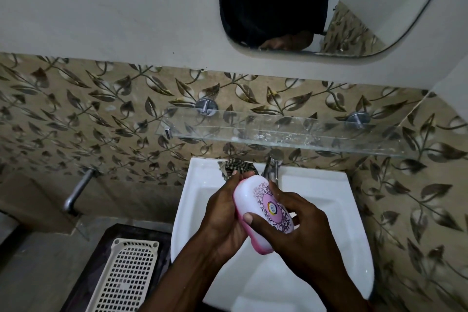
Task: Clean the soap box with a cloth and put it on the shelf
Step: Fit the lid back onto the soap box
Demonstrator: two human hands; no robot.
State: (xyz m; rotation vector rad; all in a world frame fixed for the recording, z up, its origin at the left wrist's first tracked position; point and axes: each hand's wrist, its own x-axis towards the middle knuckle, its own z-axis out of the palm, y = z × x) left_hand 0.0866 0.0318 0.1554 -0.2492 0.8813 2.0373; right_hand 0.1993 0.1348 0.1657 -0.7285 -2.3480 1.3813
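A: While both hands work over the sink (202,185), the soap box (263,210) is held up between them, above the basin and below the glass shelf (291,132). Why there, you think?

B: Likely so any drips fall into the basin. Shelf sits just above and behind, so the final placement is a short lift up and forward. That's my reading, not something seen.

A: Left hand (222,213)?

B: Cups the box from its left side and underneath, fingers curled along the long edge, fingertips reaching the far end. It carries the weight.

A: Right hand (298,230)?

B: Comes over from the right. Thumb lies flat across the near part of the lid, fingers curled round the right edge by the printed label. Both hands grip the box; no fingers spread free.

A: And the cloth (235,167)?

B: Patterned fabric bunched at the back rim of the sink, left of the tap (273,167), just past the left fingertips. Cannot tell whether those fingertips touch it. Neither hand clearly holds it.

A: Box open?

B: Lid looks closed, tilted with its top toward the camera.

A: Other notes?

B: Mirror (278,2) above; plastic basket (126,276) low left; wall tap (78,190) on the tiled wall.
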